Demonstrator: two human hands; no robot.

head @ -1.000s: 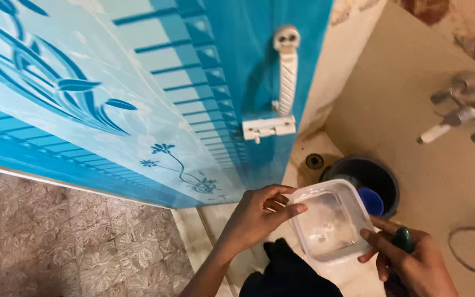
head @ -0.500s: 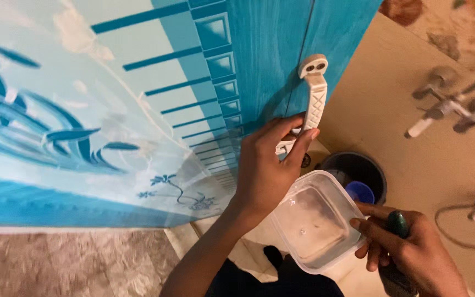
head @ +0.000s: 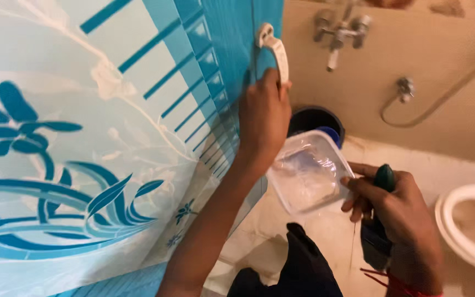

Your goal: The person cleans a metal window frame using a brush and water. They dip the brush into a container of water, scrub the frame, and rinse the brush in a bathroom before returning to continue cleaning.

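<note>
My left hand (head: 263, 118) wrapped around white door handle (head: 275, 54), blue door (head: 111, 137) ajar. Right hand (head: 394, 212) pinches clear plastic container (head: 309, 173) by rim, dark-handled tool (head: 377, 231) under palm. Black bucket (head: 306, 118) ahead. Container looks empty; not yet at bucket or tap (head: 336, 33).

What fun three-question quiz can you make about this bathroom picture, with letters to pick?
1. Where is the left hand?
A. on the white door handle
B. in the bucket
C. on the toilet

2. What colour is the door?
A. red
B. blue
C. yellow

3. How is the clear plastic container?
A. lid on
C. lying on the floor
B. open-topped, held by the right hand

Answers: 1 A, its fingers grip the handle. 2 B, blue panels with leaf patterns. 3 B, no lid shows and the fingers pinch its rim.
</note>
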